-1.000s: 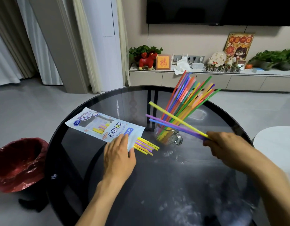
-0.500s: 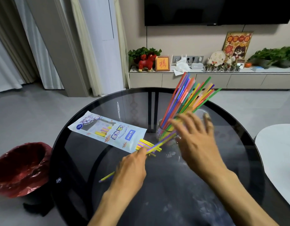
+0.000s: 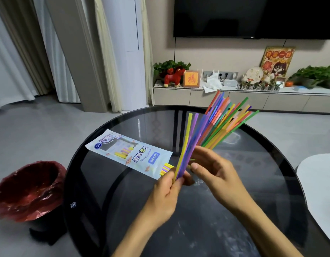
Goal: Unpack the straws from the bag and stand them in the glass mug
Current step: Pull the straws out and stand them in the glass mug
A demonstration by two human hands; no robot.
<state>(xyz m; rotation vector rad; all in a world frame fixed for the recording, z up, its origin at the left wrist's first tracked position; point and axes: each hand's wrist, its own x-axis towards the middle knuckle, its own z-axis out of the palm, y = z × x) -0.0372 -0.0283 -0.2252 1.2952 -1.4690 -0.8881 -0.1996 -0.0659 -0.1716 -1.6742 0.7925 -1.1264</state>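
I see a round dark glass table [image 3: 108,182] with a black rim. Straw bag [image 3: 130,153] lies flat on its left half, open end toward the middle, a few yellow and purple straws [image 3: 166,167] poking out onto the glass.

A second ago my left hand [image 3: 167,191] lay flat on the bag at frame centre; now it pinches the lower ends of the yellow and purple straws [image 3: 187,145] that my right hand [image 3: 214,170] held out level at the right. They now point up, and my right fingers rest loosely against them.
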